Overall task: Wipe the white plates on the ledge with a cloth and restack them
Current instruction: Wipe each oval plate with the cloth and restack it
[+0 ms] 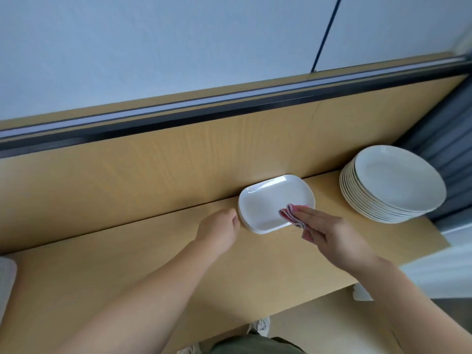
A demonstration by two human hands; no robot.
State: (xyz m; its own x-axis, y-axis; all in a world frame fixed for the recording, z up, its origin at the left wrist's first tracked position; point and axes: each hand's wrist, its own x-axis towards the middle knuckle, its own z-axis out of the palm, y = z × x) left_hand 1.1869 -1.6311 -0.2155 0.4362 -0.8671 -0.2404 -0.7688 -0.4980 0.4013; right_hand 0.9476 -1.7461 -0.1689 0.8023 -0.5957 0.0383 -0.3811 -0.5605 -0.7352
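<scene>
While right hand (329,236), fingers straight together, presses folded pink cloth (288,213) on top white rounded-rectangular plate (268,203) on wooden ledge (127,264), left hand (219,231), fingers curled at rim (grip unclear), should brace; sweep evenly.

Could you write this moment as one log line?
step: wiping | right hand: pressing pink cloth onto rectangular plate | left hand: at plate's left edge | round plate stack: far right

The wooden ledge (127,264) carries a rectangular plate stack (268,203) and round plates (393,185).
</scene>
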